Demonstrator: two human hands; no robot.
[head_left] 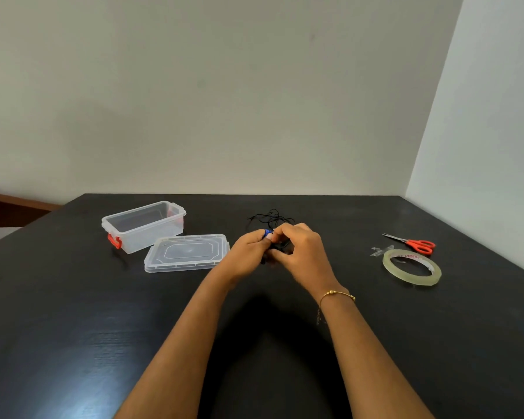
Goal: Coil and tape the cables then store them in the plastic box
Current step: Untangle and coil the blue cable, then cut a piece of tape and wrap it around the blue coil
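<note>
A thin black cable (270, 217) lies in loose loops on the dark table, just beyond my hands. My left hand (248, 252) and my right hand (300, 252) meet at the table's middle, both pinching one end of that cable, where a small blue and white piece (267, 233) shows between the fingertips. Part of the cable is hidden under my fingers. The clear plastic box (142, 225) with red latches stands open at the left, with nothing in it. Its clear lid (186, 252) lies flat in front of it.
A roll of clear tape (412, 267) lies at the right, with red-handled scissors (415, 244) just behind it and cut tape strips (380, 251) stuck to the table beside them. White walls border the dark table (73, 328) at the back and right.
</note>
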